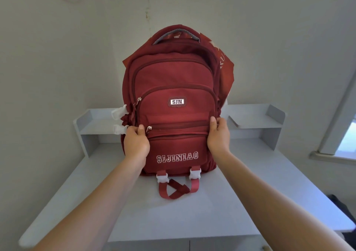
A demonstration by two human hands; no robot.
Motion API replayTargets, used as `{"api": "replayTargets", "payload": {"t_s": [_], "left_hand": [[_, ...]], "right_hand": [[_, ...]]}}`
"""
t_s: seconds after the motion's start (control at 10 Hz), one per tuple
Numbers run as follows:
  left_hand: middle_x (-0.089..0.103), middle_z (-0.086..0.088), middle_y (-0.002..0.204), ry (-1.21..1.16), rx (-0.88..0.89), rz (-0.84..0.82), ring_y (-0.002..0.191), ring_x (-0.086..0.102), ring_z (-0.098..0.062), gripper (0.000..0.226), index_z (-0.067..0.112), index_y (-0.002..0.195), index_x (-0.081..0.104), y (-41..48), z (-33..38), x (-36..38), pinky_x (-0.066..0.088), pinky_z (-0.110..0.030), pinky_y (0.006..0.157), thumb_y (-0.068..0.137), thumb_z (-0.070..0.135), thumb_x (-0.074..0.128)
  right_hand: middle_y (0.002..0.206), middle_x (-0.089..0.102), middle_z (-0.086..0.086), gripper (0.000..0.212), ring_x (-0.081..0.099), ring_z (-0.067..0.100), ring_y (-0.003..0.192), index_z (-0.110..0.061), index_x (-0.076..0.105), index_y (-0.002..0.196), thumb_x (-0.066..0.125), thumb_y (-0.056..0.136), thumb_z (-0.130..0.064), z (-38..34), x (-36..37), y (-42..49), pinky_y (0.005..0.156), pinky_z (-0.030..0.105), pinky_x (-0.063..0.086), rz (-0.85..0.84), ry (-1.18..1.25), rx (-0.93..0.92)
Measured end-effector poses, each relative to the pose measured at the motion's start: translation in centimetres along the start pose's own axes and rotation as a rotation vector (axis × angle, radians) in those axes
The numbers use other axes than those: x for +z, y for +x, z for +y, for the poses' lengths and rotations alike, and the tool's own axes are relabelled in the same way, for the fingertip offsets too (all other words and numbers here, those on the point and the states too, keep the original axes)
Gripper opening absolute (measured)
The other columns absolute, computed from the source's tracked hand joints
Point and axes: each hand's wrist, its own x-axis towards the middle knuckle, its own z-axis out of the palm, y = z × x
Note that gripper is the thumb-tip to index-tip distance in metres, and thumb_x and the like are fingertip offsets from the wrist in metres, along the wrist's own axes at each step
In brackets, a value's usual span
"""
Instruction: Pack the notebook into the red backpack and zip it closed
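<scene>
A pale grey desk (pixel 192 212) fills the lower view, set into a corner of plain off-white walls, with both bare forearms reaching forward over its near edge. On the desk, past the forearms, two red straps (pixel 176 190) with white buckles (pixel 162 177) trail from the base of the red backpack (pixel 173 104), which stands upright in the middle of the surface, front panel facing the camera. The left hand (pixel 135 141) grips the pack's left side beside a small zipper pull (pixel 148 128), fingers curled closed onto the fabric; the right hand (pixel 218 133) clasps the opposite side, fingers bent around the edge of the front pocket. Two more white clips (pixel 119 111) stick out at the pack's left. A grey carry handle (pixel 176 34) arches over the top. Behind the pack's upper right shoulder a red sheet with pale lettering (pixel 224 65) shows; whether it is the notebook cannot be told. Behind, a low grey shelf riser (pixel 256 119) runs along the wall on both sides of the pack, and a window frame (pixel 342 127) shows at the far right.
</scene>
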Motion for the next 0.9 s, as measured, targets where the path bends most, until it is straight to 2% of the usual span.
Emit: {"api": "replayTargets", "payload": {"t_s": [0.1, 0.2, 0.3, 0.4, 0.5, 0.6, 0.7, 0.8, 0.9], "left_hand": [[0.050, 0.001, 0.073, -0.001, -0.001, -0.006, 0.069, 0.048, -0.017, 0.028, 0.017, 0.075, 0.043, -0.2, 0.1, 0.0, 0.034, -0.032, 0.060, 0.099, 0.031, 0.037], [0.059, -0.005, 0.106, -0.014, 0.001, -0.003, 0.089, 0.050, -0.020, 0.026, 0.010, 0.095, 0.052, -0.7, 0.3, 0.1, 0.036, -0.032, 0.076, 0.099, 0.028, 0.034], [0.060, -0.006, 0.106, -0.024, 0.013, -0.011, 0.091, 0.052, -0.023, 0.025, 0.010, 0.098, 0.053, -0.6, 0.1, 0.0, 0.035, -0.033, 0.077, 0.099, 0.026, 0.034], [0.054, 0.003, 0.085, -0.046, -0.016, -0.023, 0.091, 0.054, -0.025, 0.021, 0.014, 0.093, 0.050, -0.6, 0.2, -0.2, 0.035, -0.035, 0.075, 0.098, 0.029, 0.035], [0.052, 0.008, 0.086, -0.087, -0.039, -0.018, 0.091, 0.051, -0.020, 0.016, 0.019, 0.100, 0.045, -0.6, 0.2, -0.2, 0.034, -0.034, 0.079, 0.097, 0.032, 0.037], [0.054, 0.007, 0.093, -0.121, -0.021, -0.020, 0.092, 0.049, -0.017, 0.024, 0.015, 0.112, 0.044, -1.4, 0.8, -0.2, 0.034, -0.033, 0.080, 0.096, 0.033, 0.038], [0.051, -0.003, 0.126, -0.122, 0.065, -0.031, 0.110, 0.050, -0.020, 0.043, 0.011, 0.130, 0.040, -2.1, 1.5, -0.1, 0.040, -0.036, 0.095, 0.093, 0.033, 0.043], [0.043, -0.011, 0.139, -0.071, 0.177, 0.014, 0.126, 0.045, -0.025, 0.054, 0.009, 0.137, 0.038, -2.9, 3.4, -0.6, 0.037, -0.044, 0.109, 0.089, 0.032, 0.048], [0.040, -0.013, 0.140, -0.023, 0.282, 0.093, 0.130, 0.038, -0.024, 0.055, 0.010, 0.137, 0.040, -3.1, 5.7, -1.1, 0.034, -0.046, 0.109, 0.087, 0.031, 0.051]], "right_hand": [[0.086, 0.057, 0.000, 0.027, 0.054, 0.022, 0.081, -0.015, 0.046, 0.091, 0.031, 0.102, -0.034, -0.2, 0.4, -0.5, 0.071, 0.032, 0.036, 0.026, -0.047, 0.006], [0.086, 0.055, -0.002, 0.025, 0.053, 0.022, 0.081, -0.019, 0.045, 0.092, 0.028, 0.102, -0.035, -0.4, 0.7, -0.9, 0.072, 0.031, 0.035, 0.041, -0.072, 0.008], [0.088, 0.058, 0.000, 0.027, 0.055, 0.024, 0.084, -0.017, 0.047, 0.092, 0.029, 0.102, -0.035, -0.2, 0.4, -0.9, 0.074, 0.034, 0.039, 0.022, -0.067, -0.007], [0.083, 0.057, -0.004, 0.028, 0.055, 0.022, 0.084, -0.018, 0.048, 0.091, 0.031, 0.102, -0.037, -0.3, 0.0, -0.8, 0.075, 0.035, 0.040, -0.005, -0.047, 0.003], [0.085, 0.056, -0.008, 0.028, 0.055, 0.017, 0.084, -0.020, 0.049, 0.092, 0.033, 0.100, -0.042, -0.3, -0.3, -0.6, 0.076, 0.033, 0.039, -0.034, 0.013, 0.045], [0.095, 0.057, -0.010, 0.033, 0.056, 0.015, 0.093, -0.020, 0.049, 0.105, 0.036, 0.096, -0.049, -0.9, -0.1, -1.2, 0.081, 0.031, 0.038, -0.013, 0.114, 0.088], [0.122, 0.055, -0.002, 0.052, 0.052, 0.016, 0.112, -0.015, 0.045, 0.129, 0.039, 0.093, -0.053, -1.9, 0.3, -1.8, 0.095, 0.033, 0.041, -0.005, 0.155, 0.043], [0.137, 0.048, 0.001, 0.060, 0.045, 0.018, 0.126, -0.015, 0.038, 0.139, 0.043, 0.092, -0.051, -3.8, 0.3, -2.4, 0.109, 0.041, 0.036, 0.039, 0.121, -0.043], [0.143, 0.041, 0.003, 0.060, 0.038, 0.017, 0.132, -0.014, 0.036, 0.141, 0.046, 0.092, -0.046, -5.6, 0.1, -2.3, 0.113, 0.041, 0.032, 0.123, 0.071, -0.189]]}}
